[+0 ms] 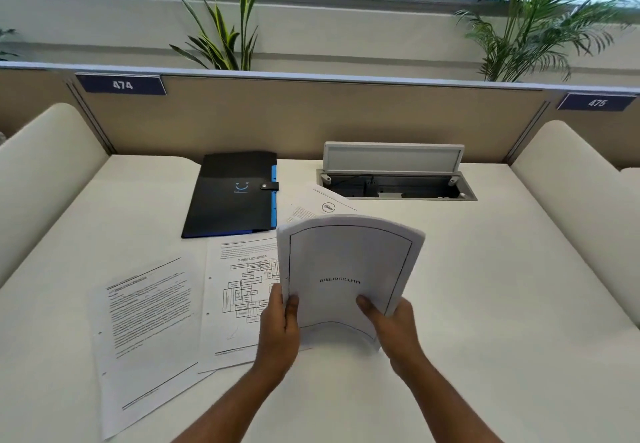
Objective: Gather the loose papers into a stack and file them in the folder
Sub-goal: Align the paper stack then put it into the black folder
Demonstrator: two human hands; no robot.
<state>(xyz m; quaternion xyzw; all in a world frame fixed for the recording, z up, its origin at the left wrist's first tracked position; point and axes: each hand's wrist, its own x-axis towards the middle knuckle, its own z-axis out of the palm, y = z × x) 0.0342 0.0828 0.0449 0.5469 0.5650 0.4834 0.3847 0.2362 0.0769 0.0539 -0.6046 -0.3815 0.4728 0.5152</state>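
Both hands, left [278,325] and right [391,326], grip the paper stack [349,269] (top sheet reads "BIBLIOGRAPHY") upright on the desk [485,269].

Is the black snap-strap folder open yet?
No, the black snap-strap folder lies flat on the white desk with its strap snapped across the front.

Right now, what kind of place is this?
Probably a library or office study desk: numbered seat signs, a divider panel behind the desk, and a pop-up socket box.

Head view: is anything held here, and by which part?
Yes: the paper stack, topped by a "Bibliography" page, held upright by its lower edge, left hand at the bottom-left corner, right hand at the bottom-right.
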